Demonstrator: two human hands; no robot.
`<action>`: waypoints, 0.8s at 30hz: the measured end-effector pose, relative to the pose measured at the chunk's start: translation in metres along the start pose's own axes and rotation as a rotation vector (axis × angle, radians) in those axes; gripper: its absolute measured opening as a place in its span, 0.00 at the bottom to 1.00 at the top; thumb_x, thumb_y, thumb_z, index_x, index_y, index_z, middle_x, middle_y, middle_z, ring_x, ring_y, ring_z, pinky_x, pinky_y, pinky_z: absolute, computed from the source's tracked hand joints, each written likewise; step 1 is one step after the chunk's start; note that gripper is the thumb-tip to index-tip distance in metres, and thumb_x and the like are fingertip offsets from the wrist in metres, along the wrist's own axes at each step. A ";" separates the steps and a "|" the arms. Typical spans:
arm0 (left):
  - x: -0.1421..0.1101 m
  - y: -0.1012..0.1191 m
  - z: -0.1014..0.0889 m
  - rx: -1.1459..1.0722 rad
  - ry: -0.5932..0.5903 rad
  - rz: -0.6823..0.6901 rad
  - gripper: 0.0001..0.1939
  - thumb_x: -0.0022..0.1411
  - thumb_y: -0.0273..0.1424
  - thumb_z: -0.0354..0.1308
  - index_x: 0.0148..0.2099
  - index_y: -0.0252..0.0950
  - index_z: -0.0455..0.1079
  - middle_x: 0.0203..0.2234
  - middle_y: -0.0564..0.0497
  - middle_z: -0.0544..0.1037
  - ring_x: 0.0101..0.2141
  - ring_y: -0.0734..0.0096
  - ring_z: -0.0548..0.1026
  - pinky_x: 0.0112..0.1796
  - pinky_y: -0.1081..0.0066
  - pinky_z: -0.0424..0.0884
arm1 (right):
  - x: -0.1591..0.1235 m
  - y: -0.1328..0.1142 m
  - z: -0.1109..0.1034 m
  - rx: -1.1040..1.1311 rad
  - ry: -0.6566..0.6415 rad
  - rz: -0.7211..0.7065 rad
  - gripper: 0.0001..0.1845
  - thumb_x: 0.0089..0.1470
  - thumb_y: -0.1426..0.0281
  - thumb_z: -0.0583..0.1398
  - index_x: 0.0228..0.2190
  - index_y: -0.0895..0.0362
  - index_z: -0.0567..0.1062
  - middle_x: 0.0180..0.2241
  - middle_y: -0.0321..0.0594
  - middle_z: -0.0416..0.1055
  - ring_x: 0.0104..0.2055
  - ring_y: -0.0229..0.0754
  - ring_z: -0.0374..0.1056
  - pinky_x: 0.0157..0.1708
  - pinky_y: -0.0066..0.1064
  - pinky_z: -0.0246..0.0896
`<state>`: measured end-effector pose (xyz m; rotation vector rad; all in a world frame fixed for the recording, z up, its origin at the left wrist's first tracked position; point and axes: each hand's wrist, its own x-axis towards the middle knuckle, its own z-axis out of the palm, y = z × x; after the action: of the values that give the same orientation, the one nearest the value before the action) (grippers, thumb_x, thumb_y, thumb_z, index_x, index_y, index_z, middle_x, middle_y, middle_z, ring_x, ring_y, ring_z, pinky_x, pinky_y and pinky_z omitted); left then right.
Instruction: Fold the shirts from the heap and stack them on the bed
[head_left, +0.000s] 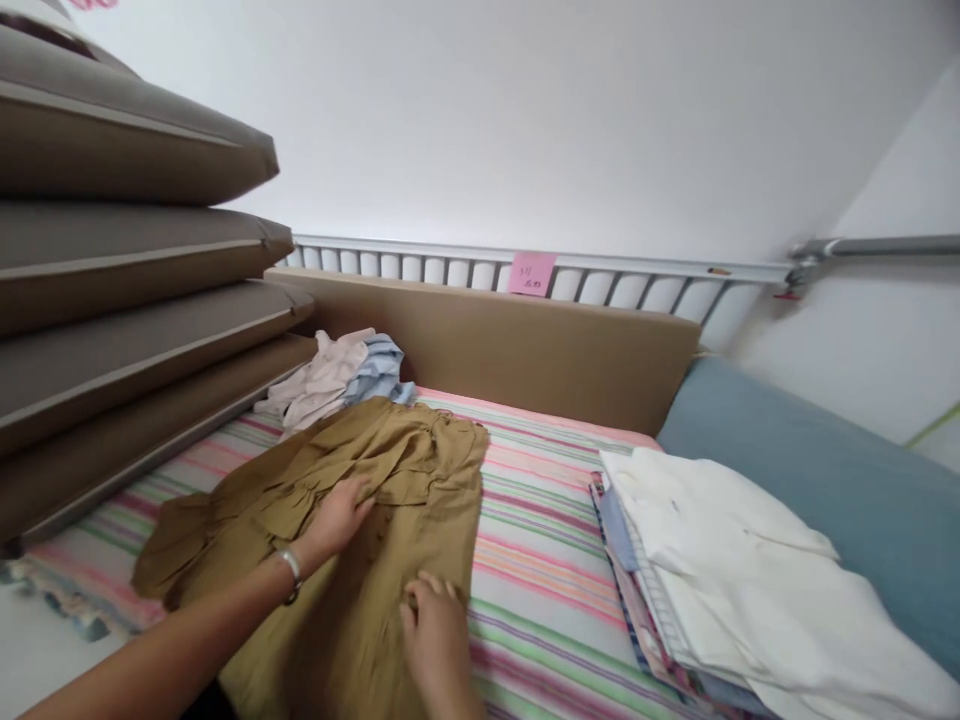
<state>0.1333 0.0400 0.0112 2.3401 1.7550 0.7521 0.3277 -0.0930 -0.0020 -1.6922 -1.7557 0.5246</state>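
A mustard-brown garment [420, 460] lies spread on a striped bedsheet [540, 540]. My left hand [341, 515] rests flat on its middle with fingers stretched out; a silver bracelet sits on that wrist. My right hand [435, 625] presses on the lower part of the same garment, fingers curled down against the cloth. Whether the right fingers pinch the fabric is unclear.
A stack of folded clothes topped by a white garment [720, 560] lies at the right. Crumpled beige and light-blue clothes [341, 380] sit at the back. Brown cushions [112, 300] are piled at the left, a brown board [525, 345] and a white rail [600, 275] behind, a blue pillow [825, 480] at the right.
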 end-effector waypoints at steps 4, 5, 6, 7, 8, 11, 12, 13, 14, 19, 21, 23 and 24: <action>0.063 0.017 0.023 0.137 0.004 -0.119 0.23 0.61 0.33 0.52 0.57 0.31 0.61 0.54 0.40 0.67 0.54 0.60 0.65 0.55 0.65 0.58 | 0.004 0.002 0.003 0.054 -0.006 0.018 0.14 0.45 0.80 0.56 0.31 0.53 0.77 0.41 0.41 0.72 0.46 0.47 0.65 0.47 0.36 0.55; 0.077 0.020 0.029 0.157 0.002 -0.144 0.24 0.60 0.34 0.53 0.57 0.31 0.60 0.55 0.39 0.67 0.55 0.59 0.64 0.54 0.64 0.58 | 0.006 0.003 0.004 0.079 -0.005 0.032 0.14 0.45 0.81 0.56 0.31 0.53 0.76 0.41 0.40 0.72 0.46 0.47 0.65 0.47 0.36 0.55; 0.090 0.023 0.035 0.169 0.002 -0.164 0.24 0.60 0.35 0.53 0.57 0.31 0.60 0.55 0.39 0.67 0.55 0.57 0.64 0.54 0.62 0.59 | 0.007 0.005 0.004 0.101 -0.003 0.045 0.14 0.45 0.81 0.56 0.31 0.53 0.76 0.41 0.40 0.72 0.46 0.46 0.64 0.46 0.36 0.55; 0.102 0.026 0.041 0.176 0.001 -0.179 0.25 0.60 0.37 0.53 0.57 0.31 0.59 0.55 0.38 0.67 0.55 0.55 0.64 0.53 0.60 0.59 | 0.009 0.006 0.005 0.119 -0.001 0.057 0.14 0.45 0.81 0.56 0.31 0.53 0.76 0.40 0.40 0.72 0.45 0.46 0.64 0.46 0.36 0.55; 0.112 0.029 0.046 0.186 -0.001 -0.196 0.26 0.60 0.38 0.53 0.58 0.31 0.59 0.54 0.37 0.67 0.55 0.53 0.64 0.52 0.58 0.60 | 0.009 0.008 0.006 0.133 0.005 0.068 0.14 0.45 0.81 0.56 0.31 0.53 0.76 0.39 0.40 0.72 0.45 0.46 0.64 0.45 0.35 0.56; 0.134 0.035 0.056 0.256 -0.070 -0.238 0.28 0.59 0.42 0.52 0.57 0.31 0.60 0.50 0.35 0.71 0.51 0.50 0.67 0.49 0.55 0.62 | 0.011 0.013 0.011 0.168 0.021 0.089 0.14 0.44 0.81 0.57 0.31 0.52 0.76 0.39 0.39 0.72 0.45 0.46 0.64 0.46 0.36 0.55; 0.139 0.036 0.057 0.286 -0.106 -0.244 0.26 0.59 0.42 0.52 0.55 0.32 0.62 0.47 0.36 0.73 0.50 0.50 0.69 0.48 0.55 0.62 | 0.012 0.014 0.012 0.181 0.021 0.096 0.14 0.44 0.81 0.57 0.31 0.52 0.76 0.39 0.38 0.72 0.45 0.46 0.64 0.46 0.36 0.55; 0.142 0.036 0.056 0.314 -0.141 -0.245 0.23 0.59 0.40 0.51 0.53 0.33 0.65 0.44 0.37 0.75 0.47 0.51 0.71 0.47 0.55 0.63 | 0.013 0.016 0.013 0.194 0.020 0.101 0.14 0.44 0.80 0.57 0.31 0.52 0.76 0.39 0.38 0.72 0.45 0.46 0.64 0.46 0.35 0.55; 0.145 0.034 0.054 0.337 -0.168 -0.245 0.20 0.60 0.38 0.50 0.50 0.32 0.67 0.41 0.37 0.77 0.45 0.51 0.73 0.45 0.56 0.64 | 0.014 0.018 0.014 0.206 0.015 0.107 0.14 0.44 0.80 0.57 0.30 0.51 0.76 0.38 0.37 0.72 0.44 0.45 0.64 0.46 0.35 0.55; 0.152 0.025 0.027 0.441 -0.153 -0.250 0.14 0.59 0.28 0.47 0.44 0.31 0.70 0.38 0.36 0.77 0.42 0.50 0.74 0.42 0.53 0.65 | 0.019 0.029 0.016 0.270 0.013 0.099 0.15 0.43 0.82 0.57 0.29 0.52 0.75 0.37 0.37 0.72 0.43 0.44 0.65 0.43 0.32 0.56; 0.160 0.035 0.017 0.472 -0.109 -0.195 0.17 0.59 0.27 0.46 0.50 0.33 0.67 0.44 0.37 0.74 0.47 0.50 0.70 0.46 0.52 0.62 | 0.021 0.032 0.016 0.299 0.013 0.087 0.15 0.42 0.82 0.57 0.29 0.52 0.75 0.37 0.37 0.72 0.42 0.44 0.65 0.43 0.32 0.56; 0.172 0.059 0.018 0.463 -0.079 -0.040 0.19 0.60 0.27 0.45 0.53 0.34 0.64 0.48 0.39 0.71 0.51 0.53 0.66 0.49 0.55 0.60 | 0.021 0.034 0.018 0.301 -0.002 0.092 0.15 0.42 0.82 0.57 0.29 0.51 0.75 0.36 0.35 0.73 0.42 0.43 0.65 0.42 0.31 0.56; 0.178 0.075 0.023 0.442 -0.089 0.063 0.19 0.61 0.28 0.44 0.52 0.34 0.65 0.48 0.39 0.71 0.51 0.55 0.66 0.50 0.58 0.60 | 0.022 0.035 0.020 0.289 -0.012 0.102 0.14 0.41 0.81 0.58 0.29 0.51 0.75 0.36 0.35 0.73 0.42 0.43 0.65 0.41 0.31 0.56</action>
<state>0.2449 0.1859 0.0761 2.6589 1.9804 0.2773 0.3400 -0.0656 -0.0365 -1.5803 -1.5228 0.7947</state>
